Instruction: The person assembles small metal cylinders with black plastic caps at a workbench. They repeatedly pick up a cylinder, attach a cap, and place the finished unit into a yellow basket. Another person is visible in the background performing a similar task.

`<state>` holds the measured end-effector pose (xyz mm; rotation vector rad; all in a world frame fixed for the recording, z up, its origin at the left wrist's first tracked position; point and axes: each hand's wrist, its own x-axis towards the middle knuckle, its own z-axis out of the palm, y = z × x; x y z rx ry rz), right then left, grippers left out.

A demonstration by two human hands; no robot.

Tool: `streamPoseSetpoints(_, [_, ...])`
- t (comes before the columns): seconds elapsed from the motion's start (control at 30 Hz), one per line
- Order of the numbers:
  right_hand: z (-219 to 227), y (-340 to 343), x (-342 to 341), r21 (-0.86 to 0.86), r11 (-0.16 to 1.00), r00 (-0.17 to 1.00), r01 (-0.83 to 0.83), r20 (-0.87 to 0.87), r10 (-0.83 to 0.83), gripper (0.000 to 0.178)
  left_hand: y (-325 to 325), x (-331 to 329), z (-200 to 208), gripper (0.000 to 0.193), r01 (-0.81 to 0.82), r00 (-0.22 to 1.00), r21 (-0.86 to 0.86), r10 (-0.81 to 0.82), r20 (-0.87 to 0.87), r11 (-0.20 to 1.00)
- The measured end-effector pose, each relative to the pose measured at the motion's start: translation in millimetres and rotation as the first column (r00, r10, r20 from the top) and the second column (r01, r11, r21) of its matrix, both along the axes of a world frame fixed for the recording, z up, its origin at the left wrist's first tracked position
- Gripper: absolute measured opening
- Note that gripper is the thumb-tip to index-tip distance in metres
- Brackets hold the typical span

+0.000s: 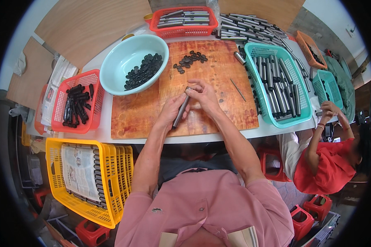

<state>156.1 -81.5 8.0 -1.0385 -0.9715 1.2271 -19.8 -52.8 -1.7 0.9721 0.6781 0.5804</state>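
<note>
A dark grey metal tube (180,114) slants between my hands above the reddish wooden board (138,119). My left hand (171,108) is closed around the tube's middle, and its lower end sticks out toward me. At the far end, the thumb and fingers of my right hand (203,98) are pinched on the tip; whether a small part sits under them is hidden. Small black round caps (189,61) lie scattered farther back on the board. To the right of my hands rests a thin metal rod (238,89).
A pale blue bowl (107,61) of black caps stands left, beside a red basket (58,123) of black parts. Metal tubes fill a teal basket (272,123) at right and a red basket (183,33) behind. Yellow crates (107,181) stand lower left. A person in red (325,166) sits at right.
</note>
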Motion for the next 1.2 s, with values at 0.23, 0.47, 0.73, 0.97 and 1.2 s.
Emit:
streamPoseSetpoints(0.23, [7.1,-8.8,5.1,-0.002,0.999,0.997,-0.034,-0.066,0.034,0.049,-9.7,-4.1,8.7,0.031,0.022,0.997,0.073,-0.017,-0.077,0.997])
streamPoseSetpoints(0.47, [1.4,-9.5,23.3,0.007,0.998,0.995,-0.063,0.073,0.062,0.04,-11.5,0.4,-0.2,0.03,0.044,0.993,0.222,-0.019,-0.116,0.974])
streamPoseSetpoints(0.73, [9.8,-3.6,49.0,-0.074,0.993,0.92,-0.087,0.378,0.109,0.032,-9.8,13.3,13.0,0.032,0.282,0.817,0.93,0.45,-0.361,0.235])
streamPoseSetpoints(0.97, [-9.4,-8.5,57.8,-0.005,0.99,0.917,-0.139,0.378,0.13,0.034,-13.7,21.4,11.6,0.033,0.312,0.806,0.941,0.489,-0.335,0.129])
streamPoseSetpoints(1.2, [-2.1,-18.5,58.7,0.009,0.991,0.888,-0.135,0.444,0.117,0.036,-17.8,24.4,9.4,0.033,0.283,0.809,0.947,0.494,-0.32,0.15])
